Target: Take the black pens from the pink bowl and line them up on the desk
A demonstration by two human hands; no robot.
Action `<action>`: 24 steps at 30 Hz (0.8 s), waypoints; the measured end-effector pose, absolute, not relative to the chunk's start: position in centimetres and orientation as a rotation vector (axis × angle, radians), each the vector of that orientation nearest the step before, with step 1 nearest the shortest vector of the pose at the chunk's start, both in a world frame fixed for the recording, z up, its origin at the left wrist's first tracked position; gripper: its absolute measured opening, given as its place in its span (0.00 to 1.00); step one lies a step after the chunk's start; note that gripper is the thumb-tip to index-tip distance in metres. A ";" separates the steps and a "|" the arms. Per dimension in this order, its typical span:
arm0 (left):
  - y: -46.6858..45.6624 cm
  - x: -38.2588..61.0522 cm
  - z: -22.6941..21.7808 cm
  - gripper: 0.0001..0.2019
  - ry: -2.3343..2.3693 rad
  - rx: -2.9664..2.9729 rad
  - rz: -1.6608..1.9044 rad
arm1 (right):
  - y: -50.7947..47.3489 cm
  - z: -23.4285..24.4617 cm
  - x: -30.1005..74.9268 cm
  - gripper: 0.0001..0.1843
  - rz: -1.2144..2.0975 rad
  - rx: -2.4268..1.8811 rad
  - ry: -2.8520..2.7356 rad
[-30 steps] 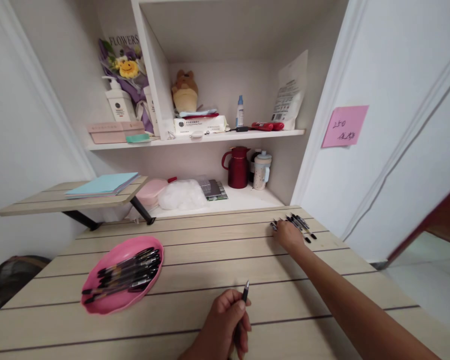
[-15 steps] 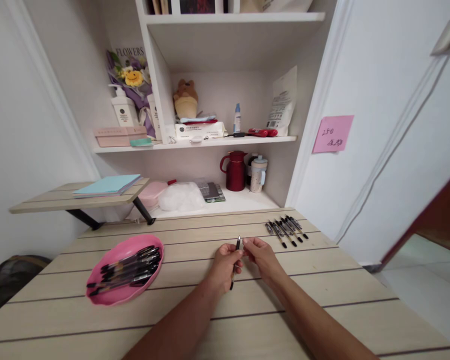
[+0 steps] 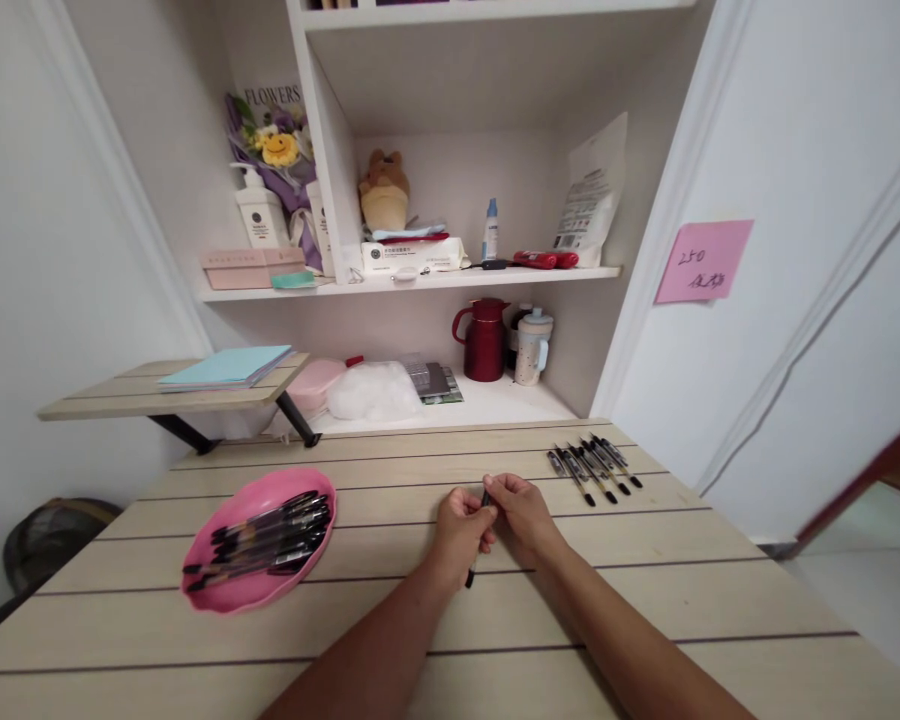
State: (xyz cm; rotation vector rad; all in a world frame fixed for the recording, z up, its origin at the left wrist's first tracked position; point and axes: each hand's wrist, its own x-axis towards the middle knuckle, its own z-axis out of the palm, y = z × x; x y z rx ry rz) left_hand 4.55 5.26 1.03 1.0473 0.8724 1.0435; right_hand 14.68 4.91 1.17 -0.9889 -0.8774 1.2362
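Note:
In the middle of the table, my left hand is closed round the barrel of a slim black pen, which stands at a slant with its dark end poking out below the fist. My right hand pinches at the pen's upper end, thumb and forefinger meeting there and covering the tip. To the right lie pen parts in a row: slim clear barrels with black ends and short black caps or tips. A pink scalloped bowl on the left holds several black pens.
A small raised wooden shelf bearing blue paper stands back left. Behind the table, a white shelf unit holds a red jug, a speckled cup and a white plastic bag. A pink note is stuck on the wall.
My right fingers have moved from beside the pen's tip onto it, covering it. My left hand keeps its hold. The view has shifted slightly, so the surroundings sit further right.

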 end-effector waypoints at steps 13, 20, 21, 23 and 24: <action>5.6 3.7 1.3 0.14 0.631 0.961 0.785 | 4.6 2.5 15.6 0.17 1.349 -0.912 -0.835; 5.7 3.3 1.2 0.12 0.580 0.911 0.714 | 4.8 2.8 16.7 0.18 1.289 -1.037 -0.906; 5.8 3.3 1.2 0.12 0.575 0.904 0.699 | 4.8 2.8 16.8 0.17 1.273 -1.041 -0.941; 5.9 3.1 1.3 0.12 0.555 0.881 0.659 | 4.8 2.8 16.9 0.16 1.279 -0.981 -0.977; 6.0 3.0 1.3 0.12 0.541 0.865 0.639 | 4.7 2.8 16.9 0.16 1.296 -0.936 -0.979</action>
